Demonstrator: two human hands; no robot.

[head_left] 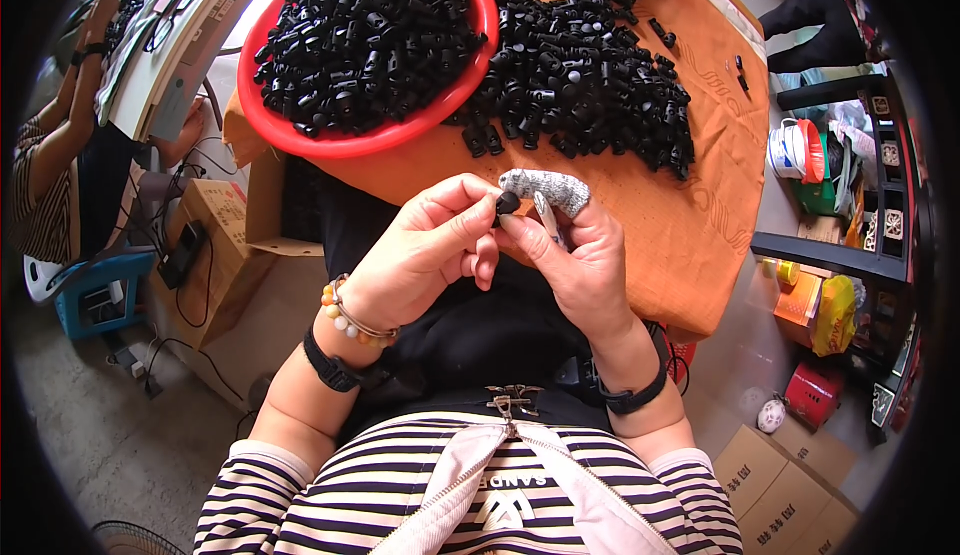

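In front of my body, over the table's near edge, both hands meet at a small black plastic cord lock [507, 205]. My left hand [435, 230] is closed, pinching it between thumb and forefinger. My right hand [575, 250] is closed too, its thumb tip against the lower side of the same piece. A grey knitted finger cover [547, 189] sits on its forefinger. A slim silvery thing [546, 217] shows between that finger and the thumb; I cannot make out what it is. Just beyond my hands lies a heap of similar black cord locks [590, 85].
A red basin [350, 145] full of black cord locks stands on the orange tablecloth [690, 245], left of the heap. Cardboard boxes [215, 225] stand at the left. A dark shelf rack [830, 250] is at the right. Another person [60, 170] works at a table far left.
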